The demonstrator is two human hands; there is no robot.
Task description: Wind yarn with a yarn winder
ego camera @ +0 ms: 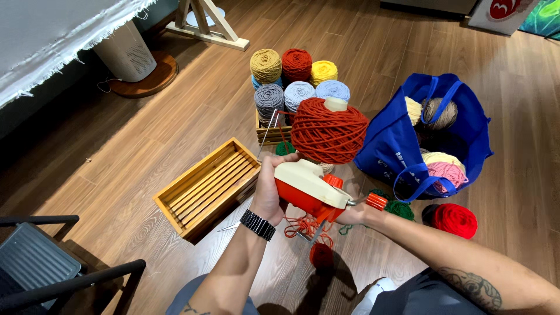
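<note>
My left hand (270,189) grips the body of a cream and orange yarn winder (307,188) held above the floor. A large cake of rust-orange yarn (328,130) sits on the winder's spindle. My right hand (357,214) is under the winder's right end, by its orange crank handle (377,201); the fingers are mostly hidden. Loose orange yarn (307,226) hangs below the winder, with a small orange ball (321,255) on the floor under it.
An open wooden crate (207,188) lies on the floor to the left. Another crate (273,133) behind holds several yarn cones. A blue bag (396,140) with yarn balls stands right, a red ball (455,220) and a green ball (399,209) beside it. A black chair (41,262) is at lower left.
</note>
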